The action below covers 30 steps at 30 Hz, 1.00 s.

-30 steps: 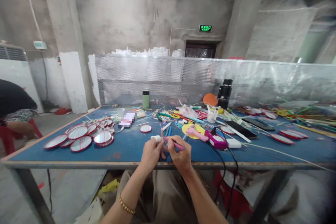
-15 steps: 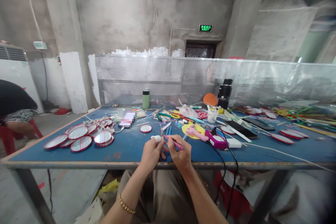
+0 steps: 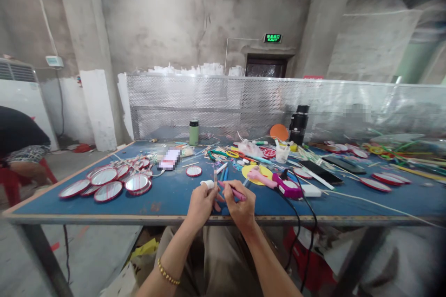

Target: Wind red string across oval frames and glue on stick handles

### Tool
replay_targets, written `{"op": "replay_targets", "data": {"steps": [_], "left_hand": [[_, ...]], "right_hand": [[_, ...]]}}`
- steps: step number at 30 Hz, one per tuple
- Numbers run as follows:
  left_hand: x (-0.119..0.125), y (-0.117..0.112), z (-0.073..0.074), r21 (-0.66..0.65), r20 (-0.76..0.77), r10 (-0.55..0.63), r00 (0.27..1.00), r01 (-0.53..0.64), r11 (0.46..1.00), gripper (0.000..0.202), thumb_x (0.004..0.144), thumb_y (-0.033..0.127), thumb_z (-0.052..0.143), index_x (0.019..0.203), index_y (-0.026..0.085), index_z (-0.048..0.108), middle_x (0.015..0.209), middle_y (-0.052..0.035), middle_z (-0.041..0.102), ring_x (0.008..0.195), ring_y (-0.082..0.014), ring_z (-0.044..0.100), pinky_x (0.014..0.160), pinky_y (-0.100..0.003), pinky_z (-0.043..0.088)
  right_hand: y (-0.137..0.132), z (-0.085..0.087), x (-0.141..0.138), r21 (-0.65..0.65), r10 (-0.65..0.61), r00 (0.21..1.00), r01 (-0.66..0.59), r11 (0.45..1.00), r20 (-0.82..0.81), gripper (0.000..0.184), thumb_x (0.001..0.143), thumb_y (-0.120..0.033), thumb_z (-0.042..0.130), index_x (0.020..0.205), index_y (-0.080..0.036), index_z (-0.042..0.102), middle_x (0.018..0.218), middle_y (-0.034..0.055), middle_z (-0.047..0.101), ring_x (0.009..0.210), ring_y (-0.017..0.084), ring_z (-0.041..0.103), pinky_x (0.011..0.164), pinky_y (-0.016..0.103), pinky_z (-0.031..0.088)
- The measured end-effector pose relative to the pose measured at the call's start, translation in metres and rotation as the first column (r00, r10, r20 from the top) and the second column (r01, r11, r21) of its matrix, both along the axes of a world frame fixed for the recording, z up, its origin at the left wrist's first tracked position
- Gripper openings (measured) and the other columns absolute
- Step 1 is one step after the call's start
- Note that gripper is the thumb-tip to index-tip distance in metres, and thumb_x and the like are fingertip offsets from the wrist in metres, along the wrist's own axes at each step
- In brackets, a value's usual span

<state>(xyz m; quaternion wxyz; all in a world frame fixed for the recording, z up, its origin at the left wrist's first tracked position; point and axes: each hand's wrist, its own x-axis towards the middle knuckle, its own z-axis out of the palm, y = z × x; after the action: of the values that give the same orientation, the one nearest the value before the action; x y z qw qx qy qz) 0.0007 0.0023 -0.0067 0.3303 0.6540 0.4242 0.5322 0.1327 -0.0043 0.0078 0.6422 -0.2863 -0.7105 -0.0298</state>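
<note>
My left hand (image 3: 201, 203) is closed near the table's front edge, pinching a thin, flat brownish stick (image 3: 215, 177) that points away from me. White wrapping (image 3: 208, 184) covers one of its fingers. Just to the right, my right hand (image 3: 241, 205) grips a pink pen-like tool (image 3: 238, 193), its tip close to the stick and my left fingertips. Whether the tip touches the stick I cannot tell. Blue pens (image 3: 226, 174) and a white pen (image 3: 221, 168) lie just beyond my hands.
Red-rimmed round mirrors (image 3: 103, 177) are piled on the left, with a single mirror (image 3: 193, 171) nearer the middle. To the right are a yellow disc (image 3: 257, 177), a magenta tool (image 3: 287, 185) with cables and a black phone (image 3: 319, 171). A person (image 3: 22, 137) sits far left.
My right hand and the pink pen-like tool have shifted very slightly right and down. My left hand keeps its hold on the stick in nearly the same place.
</note>
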Motion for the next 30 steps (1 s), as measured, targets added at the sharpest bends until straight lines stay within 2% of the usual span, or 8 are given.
{"op": "replay_targets", "data": {"steps": [13, 30], "left_hand": [[-0.0001, 0.0016, -0.0006, -0.015, 0.024, -0.011, 1.0, 0.011, 1.0, 0.027, 0.091, 0.041, 0.049, 0.076, 0.02, 0.057, 0.044, 0.0041, 0.058, 0.042, -0.0136, 0.058, 0.046, -0.02, 0.04], [0.0004, -0.0001, -0.0008, -0.015, 0.016, -0.008, 1.0, 0.008, 1.0, 0.027, 0.091, 0.04, 0.048, 0.076, 0.02, 0.056, 0.045, 0.0043, 0.058, 0.042, -0.0135, 0.058, 0.046, -0.02, 0.04]], "right_hand": [[-0.0008, 0.0013, -0.0003, 0.001, 0.009, 1.0, -0.009, 1.0, 0.023, 0.018, 0.092, -0.017, 0.051, 0.082, -0.018, 0.065, 0.067, -0.0004, 0.066, 0.058, 0.011, 0.061, 0.06, 0.022, 0.048], [0.0, 0.0001, -0.0002, -0.011, 0.001, 1.0, -0.001, 1.0, 0.028, 0.019, 0.092, -0.018, 0.05, 0.082, -0.019, 0.066, 0.07, 0.0015, 0.068, 0.062, 0.013, 0.064, 0.062, 0.023, 0.05]]}}
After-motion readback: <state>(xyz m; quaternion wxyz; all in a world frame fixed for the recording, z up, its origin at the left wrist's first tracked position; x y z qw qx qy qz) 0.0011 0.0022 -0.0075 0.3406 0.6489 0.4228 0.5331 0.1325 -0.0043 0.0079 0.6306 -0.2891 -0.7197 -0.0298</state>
